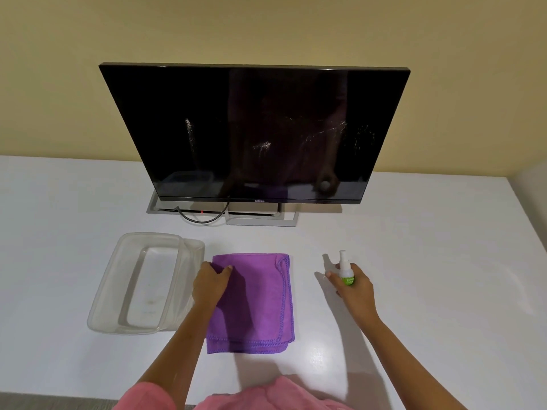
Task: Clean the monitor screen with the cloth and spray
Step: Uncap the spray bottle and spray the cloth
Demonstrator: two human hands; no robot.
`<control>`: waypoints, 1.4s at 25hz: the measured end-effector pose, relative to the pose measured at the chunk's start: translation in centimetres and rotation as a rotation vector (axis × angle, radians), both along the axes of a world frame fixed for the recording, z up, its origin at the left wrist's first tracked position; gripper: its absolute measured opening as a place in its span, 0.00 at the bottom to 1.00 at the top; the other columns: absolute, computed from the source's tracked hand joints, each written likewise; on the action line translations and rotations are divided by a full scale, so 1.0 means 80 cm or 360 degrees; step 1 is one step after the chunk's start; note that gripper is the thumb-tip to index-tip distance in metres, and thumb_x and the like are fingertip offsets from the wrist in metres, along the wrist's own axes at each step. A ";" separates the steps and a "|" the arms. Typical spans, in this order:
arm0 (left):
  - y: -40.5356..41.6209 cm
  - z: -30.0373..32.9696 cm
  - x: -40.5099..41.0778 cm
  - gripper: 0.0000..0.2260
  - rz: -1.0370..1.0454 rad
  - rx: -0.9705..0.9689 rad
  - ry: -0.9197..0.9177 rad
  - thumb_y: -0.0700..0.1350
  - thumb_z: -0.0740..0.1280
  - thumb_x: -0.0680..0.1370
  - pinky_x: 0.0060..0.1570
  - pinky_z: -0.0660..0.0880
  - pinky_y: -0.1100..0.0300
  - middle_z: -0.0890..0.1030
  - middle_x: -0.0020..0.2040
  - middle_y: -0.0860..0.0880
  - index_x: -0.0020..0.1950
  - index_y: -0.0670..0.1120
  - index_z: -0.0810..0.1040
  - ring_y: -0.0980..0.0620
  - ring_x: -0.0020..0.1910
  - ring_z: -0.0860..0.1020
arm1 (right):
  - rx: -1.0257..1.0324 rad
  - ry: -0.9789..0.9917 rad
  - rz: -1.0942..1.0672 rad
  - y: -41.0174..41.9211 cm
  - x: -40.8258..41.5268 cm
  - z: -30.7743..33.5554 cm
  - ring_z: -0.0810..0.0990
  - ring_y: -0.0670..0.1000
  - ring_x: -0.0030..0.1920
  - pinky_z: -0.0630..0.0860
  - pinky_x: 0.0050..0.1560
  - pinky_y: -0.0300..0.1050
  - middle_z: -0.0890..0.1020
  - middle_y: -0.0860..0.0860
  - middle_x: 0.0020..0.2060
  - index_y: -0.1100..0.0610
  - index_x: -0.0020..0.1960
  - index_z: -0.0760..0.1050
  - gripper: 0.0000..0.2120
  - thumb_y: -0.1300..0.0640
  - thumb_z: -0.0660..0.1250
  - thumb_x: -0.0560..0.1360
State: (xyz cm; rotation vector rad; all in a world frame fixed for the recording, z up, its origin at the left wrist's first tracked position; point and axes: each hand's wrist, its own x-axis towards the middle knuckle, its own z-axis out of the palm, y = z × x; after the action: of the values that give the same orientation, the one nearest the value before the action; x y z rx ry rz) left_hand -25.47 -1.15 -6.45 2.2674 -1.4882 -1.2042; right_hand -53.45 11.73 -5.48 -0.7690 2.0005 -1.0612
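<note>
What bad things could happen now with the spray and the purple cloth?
1. The small spray bottle in the right hand could slip, or wet the white table instead of the monitor screen.
2. The left hand pinches only one corner of the folded purple cloth, so it may unfold when lifted.
3. Too much spray might run down to the cable.
</note>
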 end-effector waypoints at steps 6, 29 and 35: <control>-0.007 0.015 0.004 0.10 -0.0029 0.0493 0.0623 0.40 0.73 0.72 0.48 0.77 0.53 0.82 0.48 0.42 0.52 0.42 0.79 0.43 0.48 0.79 | -0.0005 -0.1039 0.0007 0.003 0.005 0.043 0.73 0.50 0.27 0.73 0.28 0.43 0.76 0.53 0.31 0.56 0.55 0.74 0.18 0.50 0.74 0.70; 0.062 0.112 0.011 0.16 0.0558 0.0335 0.2019 0.53 0.63 0.78 0.47 0.79 0.49 0.84 0.53 0.43 0.60 0.46 0.77 0.44 0.50 0.83 | -0.0142 0.0162 0.1043 0.017 0.108 0.135 0.70 0.44 0.24 0.70 0.28 0.37 0.76 0.50 0.32 0.29 0.68 0.57 0.37 0.64 0.62 0.73; 0.071 0.141 0.000 0.19 0.0498 0.0225 0.2252 0.54 0.66 0.74 0.57 0.74 0.46 0.82 0.55 0.43 0.60 0.47 0.79 0.44 0.54 0.79 | -0.0352 0.0848 0.1214 0.010 0.139 0.155 0.72 0.52 0.38 0.68 0.36 0.44 0.76 0.53 0.42 0.41 0.69 0.57 0.31 0.62 0.62 0.72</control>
State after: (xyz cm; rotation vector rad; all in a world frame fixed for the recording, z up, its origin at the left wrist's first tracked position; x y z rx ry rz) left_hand -25.49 4.54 4.82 0.9729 -0.4606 -2.0619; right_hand -42.32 12.53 6.96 -1.8997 1.7226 -0.6502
